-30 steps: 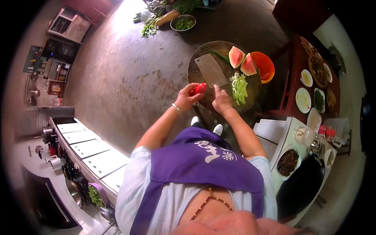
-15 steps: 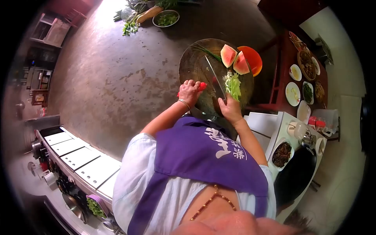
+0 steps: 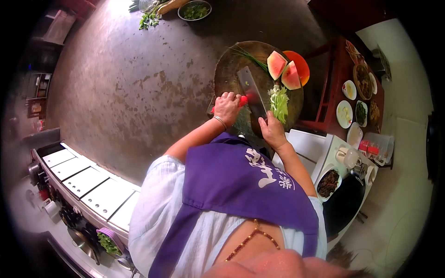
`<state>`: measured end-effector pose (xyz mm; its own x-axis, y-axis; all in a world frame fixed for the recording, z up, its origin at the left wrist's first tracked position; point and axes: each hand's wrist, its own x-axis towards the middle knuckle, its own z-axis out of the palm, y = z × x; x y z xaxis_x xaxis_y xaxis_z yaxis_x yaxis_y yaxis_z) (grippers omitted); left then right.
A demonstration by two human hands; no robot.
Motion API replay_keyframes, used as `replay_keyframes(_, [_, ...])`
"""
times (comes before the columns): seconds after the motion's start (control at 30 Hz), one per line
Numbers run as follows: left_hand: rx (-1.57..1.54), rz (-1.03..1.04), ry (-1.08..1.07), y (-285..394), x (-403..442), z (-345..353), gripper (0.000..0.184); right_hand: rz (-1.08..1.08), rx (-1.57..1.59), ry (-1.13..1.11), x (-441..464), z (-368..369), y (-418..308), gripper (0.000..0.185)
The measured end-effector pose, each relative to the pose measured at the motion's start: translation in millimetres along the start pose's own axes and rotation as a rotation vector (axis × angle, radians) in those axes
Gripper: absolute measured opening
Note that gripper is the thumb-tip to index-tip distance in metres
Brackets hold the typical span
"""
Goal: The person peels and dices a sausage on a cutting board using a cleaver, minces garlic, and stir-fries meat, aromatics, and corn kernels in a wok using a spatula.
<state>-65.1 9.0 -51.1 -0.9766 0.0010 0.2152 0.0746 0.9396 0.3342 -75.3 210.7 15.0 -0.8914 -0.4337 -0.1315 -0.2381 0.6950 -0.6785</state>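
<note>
My left hand (image 3: 226, 107) is closed around a long, glossy red pepper (image 3: 243, 100), which shows on both sides of the fingers at the near left of the round wooden chopping board (image 3: 226, 74). With my right hand (image 3: 272, 129) I grip a cleaver (image 3: 251, 90); its broad blade lies over the board, the edge side close to the pepper's end. Chopped pale green celery (image 3: 279, 104) is heaped right of the blade. Two watermelon wedges (image 3: 276, 65) rest at the board's far right, beside green scallion stalks (image 3: 250, 58). The cleaver's handle is hidden in my palm.
An orange bowl (image 3: 301, 67) sits behind the watermelon. To the right, a red table (image 3: 329, 104) bears several plates of food. A white counter (image 3: 328, 147) with a dark wok (image 3: 345, 204) is near my right side. A bowl of greens (image 3: 194, 10) stands on the floor.
The cleaver has turned from nearly edge-on to showing its broad face, with its blade nearer the pepper. My left hand stays on the pepper. The view has shifted slightly.
</note>
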Motion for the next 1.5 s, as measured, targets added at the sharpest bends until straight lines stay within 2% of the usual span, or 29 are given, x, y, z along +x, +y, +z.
replay_keyframes(0.63, [-0.067,0.012,-0.059,-0.1,0.5,-7.2,0.033,-0.008,-0.154,-0.102,22.5,10.3,-9.4,0.025])
replay_keyframes(0.87, [-0.03,-0.015,-0.092,-1.0,0.7,-2.3,0.036,-0.006,-0.198,-0.042,33.4,26.1,-11.9,0.025])
replay_keyframes(0.97, [-0.098,-0.017,-0.066,-3.6,2.0,-7.8,0.037,-0.013,-0.087,0.04,29.7,13.0,-11.7,0.024])
replay_keyframes(1.07, [-0.324,0.045,0.0,-20.9,1.9,-12.1,0.038,-0.095,-0.169,0.121,33.5,5.9,-11.0,0.034])
replay_keyframes(1.13, [-0.786,-0.061,-0.132,-27.2,-0.8,-25.6,0.039,-0.171,-0.288,0.143,40.8,12.7,-1.5,0.05])
replay_keyframes(1.17, [-1.014,-0.116,-0.201,-29.8,-3.6,-35.2,0.039,-0.173,-0.387,0.121,41.6,22.8,7.5,0.051])
replay_keyframes(1.2, [-1.422,-0.543,-0.563,-22.1,-0.2,-74.6,0.04,-0.177,-0.486,0.096,42.8,31.2,13.1,0.051])
replay_keyframes(1.27, [-1.502,-0.458,-0.432,-21.4,-4.5,-82.2,0.043,-0.192,-0.647,0.092,45.2,53.9,29.3,0.049])
replay_keyframes(1.3, [-1.543,-0.413,-0.365,-20.6,-5.1,-85.2,0.044,-0.225,-0.594,0.104,46.8,49.6,22.8,0.047])
replay_keyframes(1.37, [-1.67,-0.449,-0.398,-17.1,-5.6,-91.4,0.045,-0.288,-0.491,0.121,46.3,36.1,12.9,0.043])
replay_keyframes(1.4, [-1.704,-0.443,-0.422,-16.8,-6.1,-90.6,0.045,-0.37,-0.408,0.17,48.4,12.8,-10.9,0.034])
replay_keyframes(1.5, [-1.75,-0.421,-0.508,-3.7,-5.3,-99.0,0.043,-0.146,0.631,-0.061,58.3,-20.9,-45.3,0.029])
